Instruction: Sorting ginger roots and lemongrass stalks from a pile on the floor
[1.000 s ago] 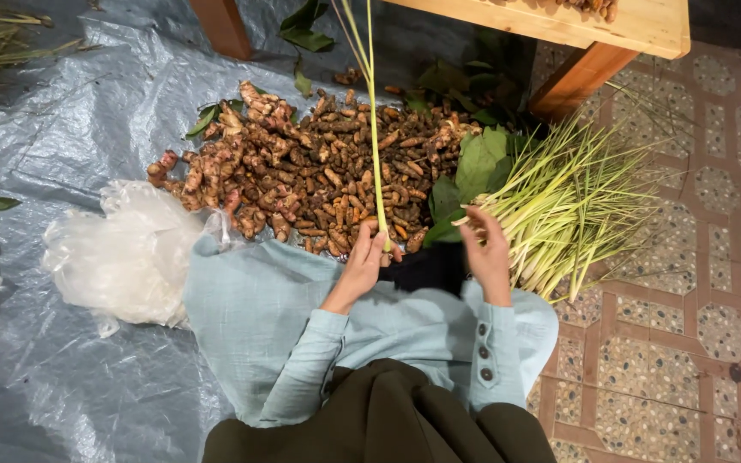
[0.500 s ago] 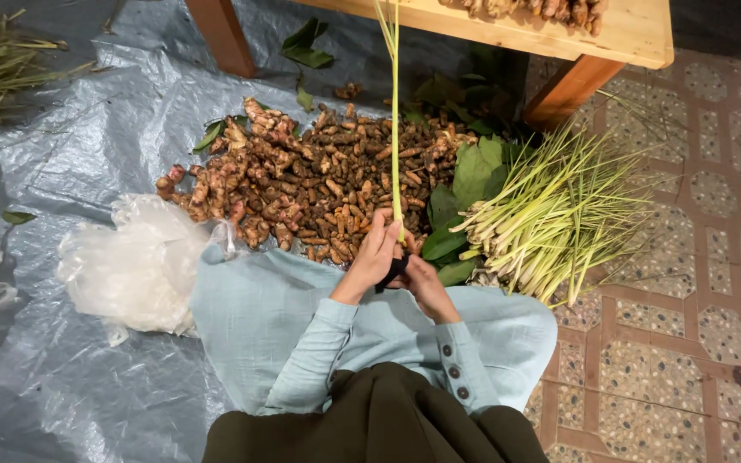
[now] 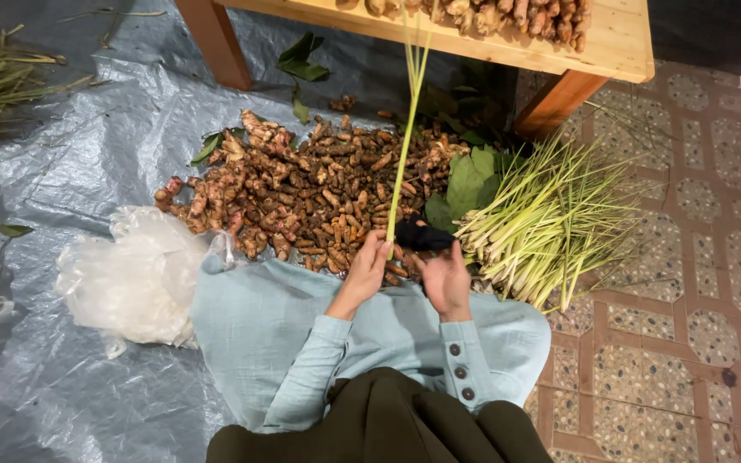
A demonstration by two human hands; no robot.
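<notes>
My left hand (image 3: 369,267) is shut on the lower end of a long green lemongrass stalk (image 3: 405,137), which stands nearly upright over a pile of brown knobbly roots (image 3: 302,189). Right beside it, my right hand (image 3: 445,279) grips a small black object (image 3: 422,235) that sits against the stalk's base; I cannot tell what the object is. Both hands hover above my lap, which is covered with pale blue cloth (image 3: 259,326).
A heap of trimmed lemongrass stalks (image 3: 551,219) lies to the right on the tiled floor, with broad green leaves (image 3: 466,180) beside it. A wooden table (image 3: 619,47) carrying more roots stands at the far side. A crumpled clear plastic bag (image 3: 126,279) lies left on the grey tarp (image 3: 62,171).
My right hand has come in from the lemongrass heap to the base of the stalk and now holds the black object there. My left hand keeps the stalk upright.
</notes>
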